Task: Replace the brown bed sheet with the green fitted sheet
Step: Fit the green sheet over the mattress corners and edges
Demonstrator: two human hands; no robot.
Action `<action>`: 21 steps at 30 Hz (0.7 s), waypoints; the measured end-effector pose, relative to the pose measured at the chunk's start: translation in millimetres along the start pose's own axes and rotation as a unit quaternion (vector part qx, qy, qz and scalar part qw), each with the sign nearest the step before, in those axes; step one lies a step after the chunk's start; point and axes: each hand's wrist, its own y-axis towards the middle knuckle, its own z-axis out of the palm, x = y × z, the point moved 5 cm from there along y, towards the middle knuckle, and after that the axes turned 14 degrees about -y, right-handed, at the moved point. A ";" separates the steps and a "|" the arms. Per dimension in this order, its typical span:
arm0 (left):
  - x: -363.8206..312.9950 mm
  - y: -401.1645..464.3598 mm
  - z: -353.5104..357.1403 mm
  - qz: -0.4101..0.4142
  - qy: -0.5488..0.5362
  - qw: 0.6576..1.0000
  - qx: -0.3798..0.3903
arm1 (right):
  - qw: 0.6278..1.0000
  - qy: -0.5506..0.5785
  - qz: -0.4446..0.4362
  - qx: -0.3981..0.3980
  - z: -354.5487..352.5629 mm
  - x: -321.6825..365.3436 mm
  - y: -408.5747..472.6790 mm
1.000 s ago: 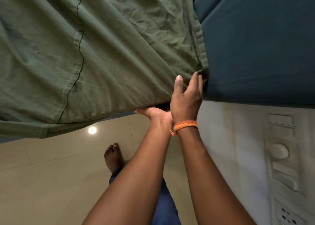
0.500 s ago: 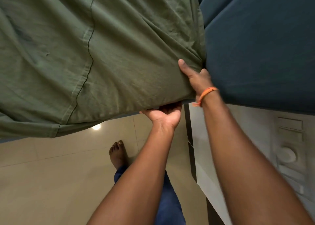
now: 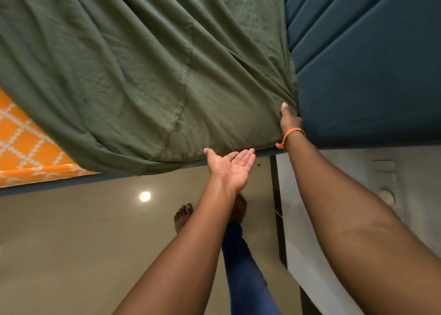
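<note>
While green sheet (image 3: pixel 148 75) lay over mattress corner, right hand (image 3: pixel 290 121) pinched its bunched edge against blue headboard (image 3: pixel 370 75). Left hand (image 3: pixel 230 169) sat palm-up, fingers straight, holding nothing, just under sheet's hem, nearer loose side. Hem ran leftward from the grip; likely tuck under next.

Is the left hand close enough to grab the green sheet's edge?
Probably yes. The left hand lies open, palm up, right below the green sheet at the bed's edge, with nothing between them.
</note>
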 end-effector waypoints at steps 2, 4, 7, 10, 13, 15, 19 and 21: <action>-24.4 -28.3 -1.9 0.036 0.050 0.998 0.010 | 0.998 -0.031 -0.001 -0.058 -1.2 1.2 -38.2; -50.0 -55.3 -3.7 0.065 0.068 0.996 0.008 | 0.995 -0.068 -0.044 -0.058 8.6 -0.9 -81.4; -89.1 -112.5 -7.3 0.098 0.088 0.991 0.011 | 0.986 -0.127 -0.108 0.012 32.2 -9.0 -163.0; -123.0 -169.6 -15.1 0.129 0.110 0.985 0.006 | 0.979 -0.143 -0.113 0.089 53.9 -8.4 -229.5; -158.1 -226.2 -26.8 0.151 0.128 0.980 -0.008 | 0.970 -0.145 -0.136 0.139 70.6 11.0 -294.9; -185.5 -258.4 -34.0 0.170 0.129 0.977 -0.016 | 0.969 -0.113 -0.163 0.149 82.2 31.8 -335.4; -242.9 -315.0 -44.8 0.212 0.135 0.968 -0.018 | 0.960 -0.078 -0.203 0.178 113.9 72.0 -406.4; -271.4 -338.3 -48.3 0.229 0.137 0.963 -0.028 | 0.954 -0.072 -0.220 0.191 132.7 88.0 -434.2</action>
